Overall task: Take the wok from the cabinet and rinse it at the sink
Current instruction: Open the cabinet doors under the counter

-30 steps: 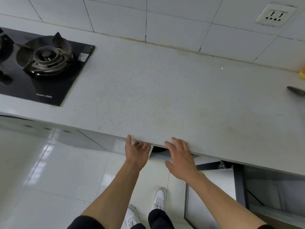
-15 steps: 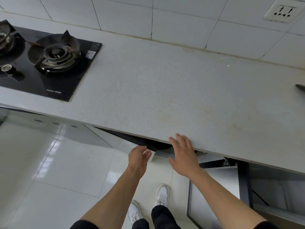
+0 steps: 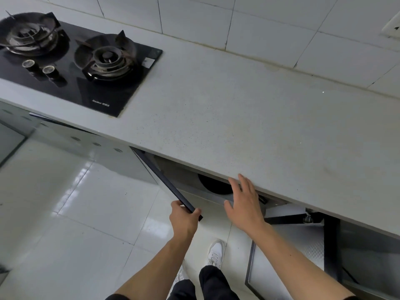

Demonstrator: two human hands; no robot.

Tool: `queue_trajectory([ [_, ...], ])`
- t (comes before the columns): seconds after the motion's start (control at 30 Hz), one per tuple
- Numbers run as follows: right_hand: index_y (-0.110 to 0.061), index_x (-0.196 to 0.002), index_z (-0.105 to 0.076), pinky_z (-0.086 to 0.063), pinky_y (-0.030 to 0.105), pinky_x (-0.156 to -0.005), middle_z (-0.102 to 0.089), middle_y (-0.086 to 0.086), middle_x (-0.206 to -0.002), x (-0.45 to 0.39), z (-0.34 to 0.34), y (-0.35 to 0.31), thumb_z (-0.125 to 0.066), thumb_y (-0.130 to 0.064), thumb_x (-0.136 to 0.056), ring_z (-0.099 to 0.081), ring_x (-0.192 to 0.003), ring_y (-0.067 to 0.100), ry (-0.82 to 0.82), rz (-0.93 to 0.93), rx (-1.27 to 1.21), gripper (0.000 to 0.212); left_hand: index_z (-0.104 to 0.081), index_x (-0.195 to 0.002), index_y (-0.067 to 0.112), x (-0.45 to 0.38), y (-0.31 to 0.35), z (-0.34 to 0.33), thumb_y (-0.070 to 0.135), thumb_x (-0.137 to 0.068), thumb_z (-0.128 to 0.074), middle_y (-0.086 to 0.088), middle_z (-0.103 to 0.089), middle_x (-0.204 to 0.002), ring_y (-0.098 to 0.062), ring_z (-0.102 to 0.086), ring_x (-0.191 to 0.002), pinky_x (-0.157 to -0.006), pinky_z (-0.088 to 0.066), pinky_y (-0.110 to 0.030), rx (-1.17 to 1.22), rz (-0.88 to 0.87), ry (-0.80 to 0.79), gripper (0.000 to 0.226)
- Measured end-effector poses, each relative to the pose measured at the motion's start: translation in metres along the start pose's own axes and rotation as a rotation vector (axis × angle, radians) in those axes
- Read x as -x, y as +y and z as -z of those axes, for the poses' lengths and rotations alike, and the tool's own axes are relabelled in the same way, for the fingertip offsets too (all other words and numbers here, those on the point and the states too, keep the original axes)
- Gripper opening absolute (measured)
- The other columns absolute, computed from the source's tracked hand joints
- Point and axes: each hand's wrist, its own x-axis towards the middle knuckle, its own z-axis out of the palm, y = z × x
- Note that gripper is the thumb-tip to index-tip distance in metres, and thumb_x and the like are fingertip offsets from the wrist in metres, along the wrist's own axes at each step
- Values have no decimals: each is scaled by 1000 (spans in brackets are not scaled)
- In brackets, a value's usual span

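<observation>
Under the grey speckled counter (image 3: 227, 126) a cabinet stands with its dark-edged door (image 3: 166, 182) swung out. My left hand (image 3: 184, 219) grips the door's outer corner. Inside the cabinet a dark round shape, the wok (image 3: 214, 186), shows only partly below the counter's front edge. My right hand (image 3: 244, 202) hovers flat with fingers spread, just in front of the wok and touching nothing that I can see. No sink is in view.
A black glass gas hob (image 3: 75, 61) with two burners is set in the counter at the left. A second cabinet door (image 3: 287, 256) stands open at the lower right. White floor tiles (image 3: 75, 213) and my white shoes (image 3: 215, 252) lie below.
My left hand has taken hold of the cabinet door and swung it out wide, which uncovers the dark wok. The view has shifted right, so more of the hob shows.
</observation>
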Motion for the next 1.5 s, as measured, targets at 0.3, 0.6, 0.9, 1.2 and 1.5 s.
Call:
queue_trajectory([
  [0.3,-15,-147,-30,-21,45,-117,-16,13,-159,-6,-8,-19,-59,-28,-90,-10,-147,31,-41,25,65,65,-21,-147,19,-1,-27,23,26,-67,-76,-3,-26,-149,-27,-34,-128,-100,-44,-42,-478,-324,139,98],
  [0.6,-17,-150,-24,-19,46,-117,-12,12,-160,-14,-10,-40,-54,-30,-92,-8,-147,30,-86,78,104,67,-31,-146,20,-2,-52,54,40,-77,-62,-1,-24,-157,-26,-21,-144,-113,-32,-42,-845,-494,125,78],
  [0.9,-19,-152,-10,-14,48,-119,-1,18,-160,-18,-20,-58,-54,-37,-93,-1,-147,34,-161,110,284,76,-19,-154,14,-1,-81,114,38,-67,-78,-5,-23,-162,-32,-27,-143,-110,-39,-46,-1027,-468,67,107],
  [1.2,-19,-152,-15,-18,47,-117,-6,13,-161,-11,-35,-108,-52,-35,-93,-6,-147,32,-216,221,250,71,-42,-142,-1,-10,-94,173,4,-46,-78,-18,-39,-151,-37,-44,-124,-89,-49,-45,-1213,-415,118,104],
  [1.5,-20,-152,-17,-21,45,-117,-6,10,-161,-5,-36,-131,-54,-35,-93,-8,-147,29,-185,251,224,71,-10,-151,10,-28,-83,230,29,-78,-61,-12,3,-163,-34,-12,-145,-114,-28,-40,-1172,-357,107,91],
])
